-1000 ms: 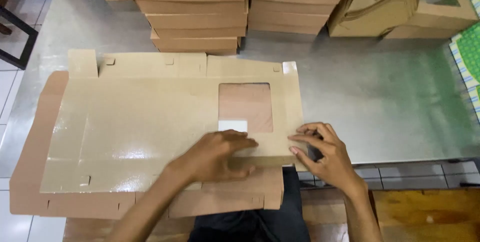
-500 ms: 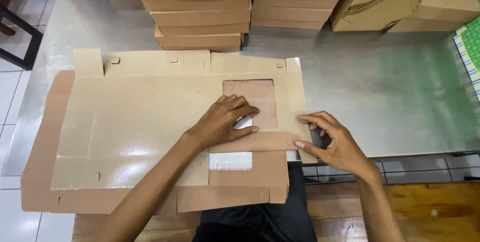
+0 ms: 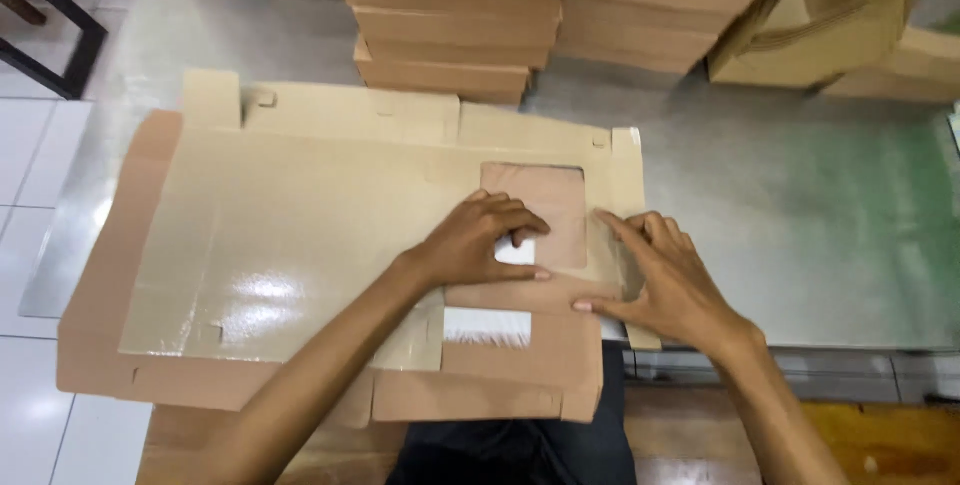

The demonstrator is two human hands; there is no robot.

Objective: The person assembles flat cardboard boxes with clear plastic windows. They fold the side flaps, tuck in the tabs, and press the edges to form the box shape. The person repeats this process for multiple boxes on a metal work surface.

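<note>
left hand (image 3: 478, 242) flat on glossy cardboard box blank (image 3: 300, 245), beside square window cutout (image 3: 545, 207) | right hand (image 3: 672, 280) flat, pressing folded flap | steel counter (image 3: 800, 225)

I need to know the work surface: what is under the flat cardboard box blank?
A grey metal table shows beyond the flat brown cardboard box blank. Both hands, left and right, press on it. Its near edge overhangs the table; what lies directly beneath is covered.

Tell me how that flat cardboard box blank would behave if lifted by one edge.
The box blank is thin and wide, so it would likely sag and bend at its creases. Its glossy face looks slippery. Probably light: both hands press it flat.
</note>
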